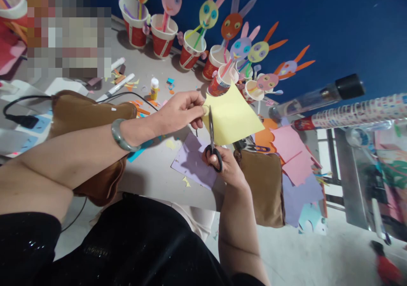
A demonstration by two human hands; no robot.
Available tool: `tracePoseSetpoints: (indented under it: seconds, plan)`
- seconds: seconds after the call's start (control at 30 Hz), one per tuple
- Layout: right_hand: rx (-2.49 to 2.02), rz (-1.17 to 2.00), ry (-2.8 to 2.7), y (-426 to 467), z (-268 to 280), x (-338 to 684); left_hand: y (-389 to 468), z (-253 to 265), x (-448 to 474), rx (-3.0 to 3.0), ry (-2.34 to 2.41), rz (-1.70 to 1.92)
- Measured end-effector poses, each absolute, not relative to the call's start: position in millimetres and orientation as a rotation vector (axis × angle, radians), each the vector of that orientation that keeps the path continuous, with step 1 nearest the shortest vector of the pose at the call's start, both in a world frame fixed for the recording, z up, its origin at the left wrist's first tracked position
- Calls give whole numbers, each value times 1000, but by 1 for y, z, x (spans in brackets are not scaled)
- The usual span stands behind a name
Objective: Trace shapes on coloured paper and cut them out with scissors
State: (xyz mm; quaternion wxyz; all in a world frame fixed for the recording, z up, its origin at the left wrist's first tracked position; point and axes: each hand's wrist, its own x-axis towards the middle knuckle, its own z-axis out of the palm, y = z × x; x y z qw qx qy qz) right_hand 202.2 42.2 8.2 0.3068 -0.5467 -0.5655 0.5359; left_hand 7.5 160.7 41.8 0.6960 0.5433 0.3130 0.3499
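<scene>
My left hand (182, 111) pinches the left edge of a light yellow paper sheet (238, 114), held up above the table. In my right hand (230, 167) are black-handled scissors (211, 129), thumb and fingers in the loops. Their blades point away from me and lie at the paper's left side, close to my left fingertips. Whether the blades are parted is hard to make out. Beneath both hands a purple paper sheet (187, 161) lies flat on the table, with a small yellow scrap (186, 181) near its front edge.
Several red paper cups (163, 38) with paper rabbit faces line the blue wall. A glue stick (154, 89), white markers (116, 87) and paper scraps lie left. Brown cushions (260, 188) flank the work spot. Pink paper sheets (294, 154) and clear tubes (307, 101) are right.
</scene>
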Motion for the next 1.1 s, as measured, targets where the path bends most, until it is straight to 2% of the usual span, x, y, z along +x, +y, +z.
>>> tracePoseSetpoints:
  seconds: [1.1]
  plan:
    - [-1460,1448,-1494,44,8,204,159,45,6,1219,692,774]
